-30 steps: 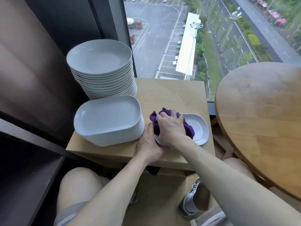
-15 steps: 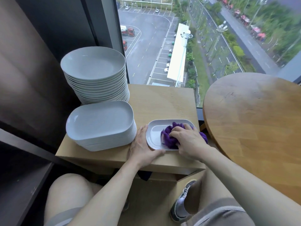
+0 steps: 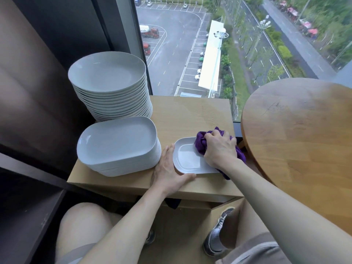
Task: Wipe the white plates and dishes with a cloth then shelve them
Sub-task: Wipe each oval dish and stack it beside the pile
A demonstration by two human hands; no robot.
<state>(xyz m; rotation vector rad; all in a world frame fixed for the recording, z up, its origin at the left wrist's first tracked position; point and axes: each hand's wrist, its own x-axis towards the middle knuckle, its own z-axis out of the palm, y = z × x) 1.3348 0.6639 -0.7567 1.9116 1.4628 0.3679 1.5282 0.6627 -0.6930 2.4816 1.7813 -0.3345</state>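
**Cloth slides over to the right end of the dish**

The small white dish (image 3: 188, 159) sits near the front edge of the wooden stand (image 3: 190, 115), just right of the stack of oblong dishes (image 3: 116, 140). The taller stack of round plates (image 3: 106, 75) is behind that.

The right hand (image 3: 221, 147) is clenched around the bunched-up purple cloth (image 3: 200, 142) and presses it on the dish's far right end. Half a second ago the cloth was nearer the middle, and a second ago it was at the left end, so more bare dish shows now.

The left hand (image 3: 167, 168) hasn't really moved. It lies flat, with straight fingers along the dish's left edge and the thumb along the near edge, touching it. The round table (image 3: 295, 134) is off to the right.
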